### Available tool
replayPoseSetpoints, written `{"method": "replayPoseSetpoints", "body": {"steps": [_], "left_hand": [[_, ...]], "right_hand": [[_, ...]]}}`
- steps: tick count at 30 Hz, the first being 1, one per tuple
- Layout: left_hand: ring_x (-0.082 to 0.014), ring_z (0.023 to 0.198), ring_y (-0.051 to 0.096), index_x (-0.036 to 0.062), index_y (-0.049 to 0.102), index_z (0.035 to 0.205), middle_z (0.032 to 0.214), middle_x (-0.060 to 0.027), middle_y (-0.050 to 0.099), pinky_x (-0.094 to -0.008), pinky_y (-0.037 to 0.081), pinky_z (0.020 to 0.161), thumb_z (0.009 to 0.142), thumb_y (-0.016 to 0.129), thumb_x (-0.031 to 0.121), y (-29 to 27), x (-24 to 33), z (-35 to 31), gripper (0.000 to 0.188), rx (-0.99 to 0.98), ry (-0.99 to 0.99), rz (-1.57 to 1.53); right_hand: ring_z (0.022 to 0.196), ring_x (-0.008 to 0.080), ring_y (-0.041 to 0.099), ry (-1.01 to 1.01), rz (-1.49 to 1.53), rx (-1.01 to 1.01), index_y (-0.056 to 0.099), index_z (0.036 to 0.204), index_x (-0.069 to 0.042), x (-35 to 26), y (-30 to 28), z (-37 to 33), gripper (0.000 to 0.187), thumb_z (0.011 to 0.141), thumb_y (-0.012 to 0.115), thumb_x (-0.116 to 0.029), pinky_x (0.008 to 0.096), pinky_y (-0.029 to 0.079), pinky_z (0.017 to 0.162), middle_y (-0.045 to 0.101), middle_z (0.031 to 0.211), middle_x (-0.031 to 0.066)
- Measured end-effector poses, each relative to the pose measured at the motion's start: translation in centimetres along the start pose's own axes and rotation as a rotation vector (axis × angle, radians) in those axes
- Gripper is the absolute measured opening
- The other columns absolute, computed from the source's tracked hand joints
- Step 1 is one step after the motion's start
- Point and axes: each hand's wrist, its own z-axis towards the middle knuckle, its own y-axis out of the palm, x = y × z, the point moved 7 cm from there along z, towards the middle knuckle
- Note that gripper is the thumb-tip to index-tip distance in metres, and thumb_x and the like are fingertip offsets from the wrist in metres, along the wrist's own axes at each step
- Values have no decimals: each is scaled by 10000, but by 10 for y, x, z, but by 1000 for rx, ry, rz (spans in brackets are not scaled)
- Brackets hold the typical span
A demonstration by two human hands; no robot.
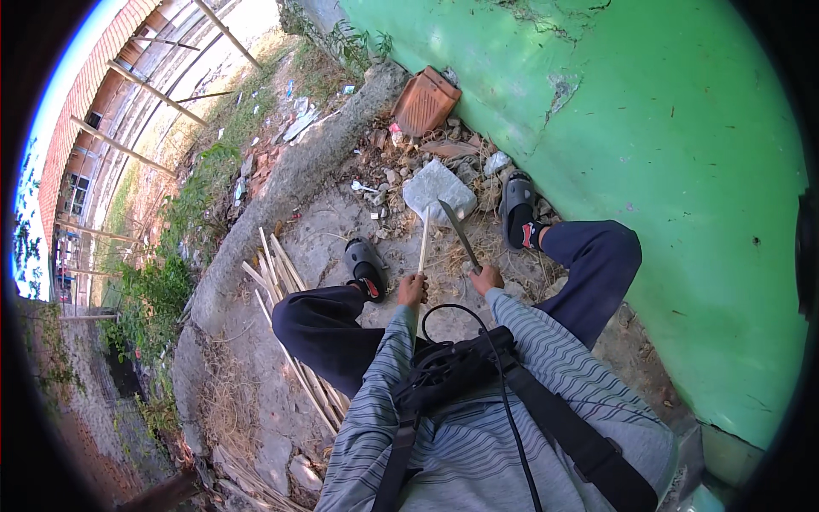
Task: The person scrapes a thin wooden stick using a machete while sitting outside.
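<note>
My left hand [412,289] is closed round a thin pale strip of split wood, perhaps bamboo [424,243], that points away from me. Its far end reaches the near edge of a whitish stone block [439,189] on the ground. In my right hand [486,279] is the handle of a long dark-bladed knife [459,230]. The blade slants up and left, its tip over the block close to the strip's end. Blade and strip converge there, and I cannot tell if they touch.
Several pale strips [316,384] lie on the ground left of my legs. Beyond the block are rubble and a terracotta tile [426,101]. A green wall [665,171] rises at the right, and a low concrete kerb [256,205] curves along the left. A black cable [503,375] hangs across my chest.
</note>
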Motion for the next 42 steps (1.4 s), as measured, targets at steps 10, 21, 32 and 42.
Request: {"method": "replayPoseSetpoints", "body": {"steps": [10,21,32,42], "left_hand": [[-111,511,459,44,581,1099,763,-21,526,-291,395,447,1054,510,363,16,6,13,329,-110,-2,-45],[-171,541,584,68,590,1167,829,-88,630,-342,504,480,1037,503,469,7,16,1,431,-16,-29,345],[-452,771,691,-29,738,931,848,-292,695,-514,543,758,872,725,419,-25,-9,-72,452,-11,-12,968],[-354,635,674,-25,666,936,733,-224,664,-476,513,602,1048,439,414,-14,-33,-57,507,33,-95,598]], "right_hand": [[953,386,701,-175,121,40,736,974,-64,-22,-15,-8,431,835,722,-472,486,551,840,729,990,205],[940,384,701,-278,-37,-140,718,1011,-83,-19,15,-11,410,844,729,-457,484,544,851,731,980,191],[987,362,701,-175,-62,-174,740,1026,-89,-5,16,4,395,827,730,-430,473,545,885,736,1028,179],[835,394,703,-434,-88,-95,711,863,-31,-46,20,-21,414,773,758,-432,472,562,807,717,864,210]]}}
